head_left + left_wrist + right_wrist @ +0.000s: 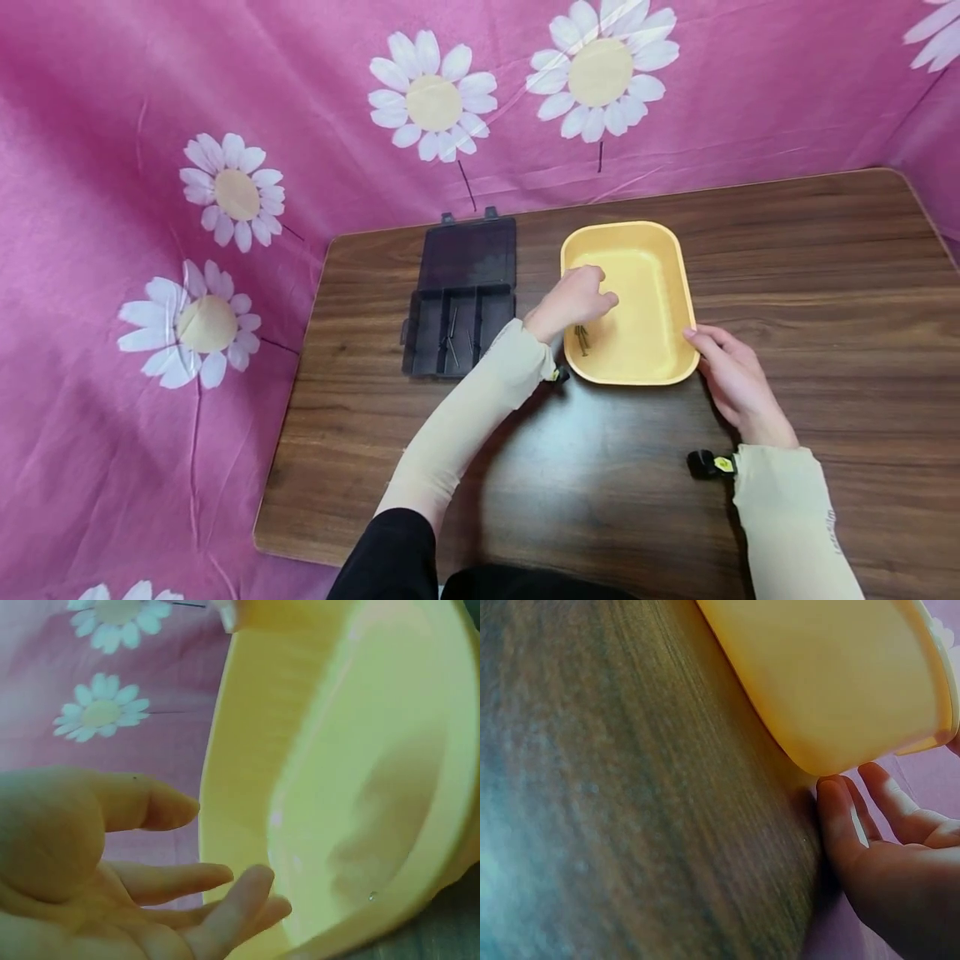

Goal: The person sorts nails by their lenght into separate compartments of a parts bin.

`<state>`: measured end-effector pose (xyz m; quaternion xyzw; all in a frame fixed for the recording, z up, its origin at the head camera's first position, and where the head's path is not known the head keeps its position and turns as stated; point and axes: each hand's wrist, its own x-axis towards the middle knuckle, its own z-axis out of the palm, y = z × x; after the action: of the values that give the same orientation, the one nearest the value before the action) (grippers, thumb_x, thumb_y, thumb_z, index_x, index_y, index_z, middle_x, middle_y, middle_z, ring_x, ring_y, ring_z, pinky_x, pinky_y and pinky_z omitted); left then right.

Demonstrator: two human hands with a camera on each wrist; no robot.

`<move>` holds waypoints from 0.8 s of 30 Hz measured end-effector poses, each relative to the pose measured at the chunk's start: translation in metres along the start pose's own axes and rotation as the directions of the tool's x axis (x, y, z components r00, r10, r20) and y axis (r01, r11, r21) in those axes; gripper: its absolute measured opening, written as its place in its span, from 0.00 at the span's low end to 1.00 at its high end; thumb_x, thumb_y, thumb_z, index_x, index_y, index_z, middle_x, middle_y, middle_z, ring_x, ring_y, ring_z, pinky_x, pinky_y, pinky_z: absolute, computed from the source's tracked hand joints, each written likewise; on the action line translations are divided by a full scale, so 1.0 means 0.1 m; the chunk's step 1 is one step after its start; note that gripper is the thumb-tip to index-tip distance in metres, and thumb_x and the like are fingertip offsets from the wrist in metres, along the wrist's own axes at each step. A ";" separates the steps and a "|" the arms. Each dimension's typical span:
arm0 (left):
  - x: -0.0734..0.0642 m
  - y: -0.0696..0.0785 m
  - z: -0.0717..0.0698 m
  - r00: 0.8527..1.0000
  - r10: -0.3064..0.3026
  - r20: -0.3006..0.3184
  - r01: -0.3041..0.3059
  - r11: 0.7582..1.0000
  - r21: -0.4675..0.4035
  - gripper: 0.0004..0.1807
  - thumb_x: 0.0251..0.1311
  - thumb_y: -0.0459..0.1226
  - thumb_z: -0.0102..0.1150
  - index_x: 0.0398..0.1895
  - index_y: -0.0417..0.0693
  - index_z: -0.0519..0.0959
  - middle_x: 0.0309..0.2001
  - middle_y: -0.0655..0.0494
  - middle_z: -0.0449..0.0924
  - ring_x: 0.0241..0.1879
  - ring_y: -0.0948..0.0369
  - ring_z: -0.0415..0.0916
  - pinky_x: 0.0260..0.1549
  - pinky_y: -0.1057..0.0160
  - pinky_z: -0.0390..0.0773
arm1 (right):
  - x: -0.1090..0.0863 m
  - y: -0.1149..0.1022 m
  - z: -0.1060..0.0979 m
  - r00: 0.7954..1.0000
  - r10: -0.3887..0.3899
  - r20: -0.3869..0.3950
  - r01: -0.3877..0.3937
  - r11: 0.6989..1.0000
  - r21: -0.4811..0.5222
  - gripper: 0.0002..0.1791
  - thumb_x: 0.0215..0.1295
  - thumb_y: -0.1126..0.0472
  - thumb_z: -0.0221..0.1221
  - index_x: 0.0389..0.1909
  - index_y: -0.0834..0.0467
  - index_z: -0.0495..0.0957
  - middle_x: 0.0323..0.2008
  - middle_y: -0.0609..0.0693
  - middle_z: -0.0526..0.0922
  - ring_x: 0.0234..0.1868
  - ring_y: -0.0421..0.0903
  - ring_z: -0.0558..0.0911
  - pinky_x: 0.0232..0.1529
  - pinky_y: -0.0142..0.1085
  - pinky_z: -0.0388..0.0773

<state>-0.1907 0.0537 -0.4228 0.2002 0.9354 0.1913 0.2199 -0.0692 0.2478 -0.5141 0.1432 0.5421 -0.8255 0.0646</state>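
Fingers spread, empty, on left hand (573, 297), over yellow tray (648, 304) on table (600, 467); right hand (738, 377) pinches its rim. Screws (582, 338) inside, near left edge; right-hand tug might spill them.

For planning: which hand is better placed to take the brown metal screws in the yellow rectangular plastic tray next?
Probably the left hand: it looks empty, close to the screws; the right hand, farther away, grips the tray.
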 end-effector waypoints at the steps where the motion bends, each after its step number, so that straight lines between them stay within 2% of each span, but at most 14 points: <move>1: 0.01 0.01 0.02 1.000 0.005 -0.003 -0.005 1.000 0.003 0.11 0.57 0.43 0.49 0.28 0.44 0.73 0.26 0.56 0.70 0.26 0.63 0.66 0.26 0.72 0.67 | 0.00 0.00 0.00 1.000 -0.002 0.002 0.002 1.000 0.002 0.06 0.60 0.60 0.56 0.38 0.55 0.77 0.40 0.43 0.74 0.41 0.31 0.76 0.40 0.20 0.73; 3: 0.04 0.02 0.04 1.000 0.011 -0.008 -0.011 1.000 0.009 0.14 0.56 0.42 0.49 0.17 0.47 0.66 0.19 0.57 0.61 0.21 0.62 0.61 0.20 0.70 0.64 | 0.00 0.00 0.00 1.000 -0.002 -0.001 0.002 1.000 -0.008 0.06 0.60 0.60 0.56 0.38 0.55 0.77 0.40 0.43 0.74 0.41 0.31 0.76 0.40 0.20 0.73; 6: 0.08 0.03 0.06 1.000 -0.010 0.000 0.010 1.000 0.015 0.18 0.57 0.42 0.48 0.12 0.49 0.61 0.15 0.58 0.56 0.23 0.61 0.59 0.22 0.71 0.62 | 0.00 0.00 0.01 1.000 -0.001 -0.006 0.001 1.000 -0.016 0.07 0.60 0.60 0.56 0.38 0.55 0.76 0.40 0.43 0.74 0.41 0.31 0.75 0.41 0.20 0.73; 11: 0.12 0.03 0.09 0.997 -0.046 0.059 0.044 0.999 0.024 0.18 0.59 0.40 0.44 0.12 0.48 0.60 0.17 0.57 0.58 0.30 0.59 0.59 0.34 0.72 0.57 | -0.01 0.01 0.02 1.000 0.003 -0.012 -0.003 1.000 -0.028 0.09 0.60 0.59 0.56 0.40 0.57 0.76 0.41 0.44 0.73 0.42 0.32 0.74 0.41 0.21 0.72; 15: 0.15 0.03 0.11 0.996 -0.065 0.065 0.062 0.997 0.039 0.16 0.58 0.39 0.44 0.13 0.48 0.60 0.19 0.57 0.60 0.34 0.58 0.60 0.34 0.70 0.58 | -0.02 0.01 0.02 1.000 -0.001 -0.011 0.001 0.999 -0.036 0.10 0.60 0.58 0.57 0.41 0.58 0.75 0.42 0.44 0.73 0.43 0.32 0.74 0.41 0.21 0.72; 22: 0.23 0.05 0.14 0.988 -0.107 0.109 0.103 0.994 0.035 0.17 0.56 0.39 0.45 0.12 0.49 0.58 0.17 0.58 0.55 0.26 0.60 0.57 0.35 0.70 0.54 | -0.02 0.01 0.01 1.000 -0.008 -0.005 0.008 1.000 -0.022 0.11 0.59 0.59 0.57 0.42 0.59 0.74 0.42 0.45 0.73 0.42 0.32 0.75 0.42 0.21 0.73; 24: 0.24 0.05 0.15 0.988 -0.109 0.108 0.104 0.994 0.045 0.16 0.57 0.39 0.45 0.13 0.49 0.58 0.18 0.58 0.57 0.28 0.60 0.58 0.35 0.70 0.55 | -0.02 0.01 0.01 1.000 -0.014 -0.004 0.014 1.000 -0.019 0.11 0.60 0.59 0.57 0.42 0.59 0.74 0.42 0.45 0.73 0.42 0.32 0.75 0.42 0.21 0.73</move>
<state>-0.2019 0.0730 -0.4414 0.1645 0.9347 0.1497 0.2772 -0.0677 0.2464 -0.5139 0.1404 0.5510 -0.8205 0.0589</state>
